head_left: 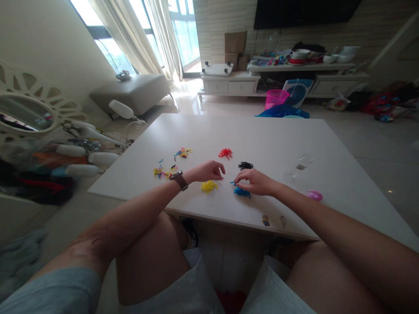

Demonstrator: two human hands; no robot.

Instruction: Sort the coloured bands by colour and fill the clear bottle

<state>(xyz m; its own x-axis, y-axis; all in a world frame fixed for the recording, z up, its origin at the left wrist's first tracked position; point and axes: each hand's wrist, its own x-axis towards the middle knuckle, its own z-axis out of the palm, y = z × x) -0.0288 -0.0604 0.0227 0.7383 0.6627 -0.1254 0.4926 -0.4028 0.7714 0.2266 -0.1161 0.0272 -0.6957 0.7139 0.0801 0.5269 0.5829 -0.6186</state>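
Small coloured rubber bands lie in heaps on the white table. My left hand hangs just above the yellow heap, fingers pinched, with a tiny red band at the tips. Its fine shape is too small to make out. My right hand is over the blue heap, and a blue rubber band sticks out from its pinched fingertips. Behind the hands are a red heap and a black heap. Mixed colours make up two looser heaps, a far one and a nearer one beside my left wrist.
Right of my right hand are a clear plastic container and a pink object. A minion figure sticker and a pale flat piece lie near the front edge. A white lamp stands past the left edge.
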